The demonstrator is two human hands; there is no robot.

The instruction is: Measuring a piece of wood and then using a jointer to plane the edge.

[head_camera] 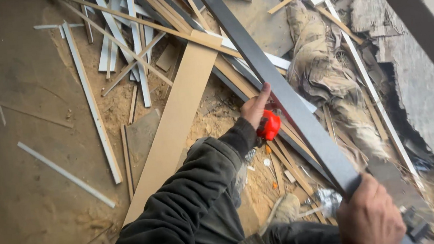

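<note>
The right hand (369,218) grips the near end of a long dark grey board (283,92) slanting above the scrap-littered floor (20,173). The left hand (255,107) touches the board's edge, clasping a red tape measure (269,125).

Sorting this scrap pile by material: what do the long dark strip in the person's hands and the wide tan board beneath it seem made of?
Dark strip: looks like a board with a smooth matte grey facing, flat and straight-edged; possibly laminate, though metal can't be excluded. Tan board: probably fibreboard, uniform brown, no visible grain, dull unfinished face.
</note>
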